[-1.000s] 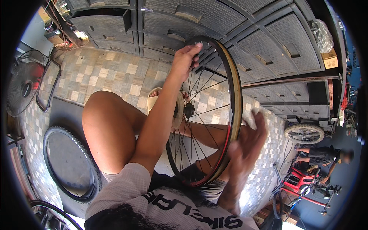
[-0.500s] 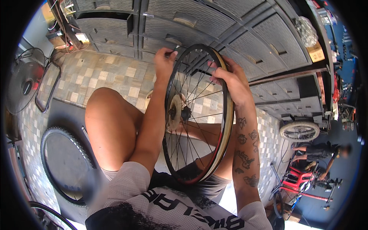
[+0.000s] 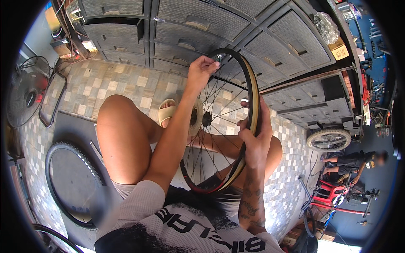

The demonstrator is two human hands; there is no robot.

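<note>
Upright between my legs stands a spoked bicycle wheel (image 3: 252,90) with a black rim, a tan strip along its outer face and a red section low down. It carries a disc rotor (image 3: 195,117) on its left side, and no tyre is fitted at the top. My right hand (image 3: 258,134) grips the rim at the right, thumb outside and fingertips reaching in among the spokes. By the upper spokes, my left hand (image 3: 204,71) is closed in a pinch near the inside of the rim. A small shiny tip shows by its fingers, too small to name.
Grey drawer cabinets (image 3: 190,29) stand just ahead. A loose tyre (image 3: 52,185) lies on a dark mat at left, below a fan (image 3: 30,95). At right are another wheel (image 3: 329,139), a red chair (image 3: 331,195) and a person (image 3: 354,163).
My left hand has moved right, from outside the wheel to the upper spokes. My right hand has slid lower along the rim. The wheel has shifted slightly.
</note>
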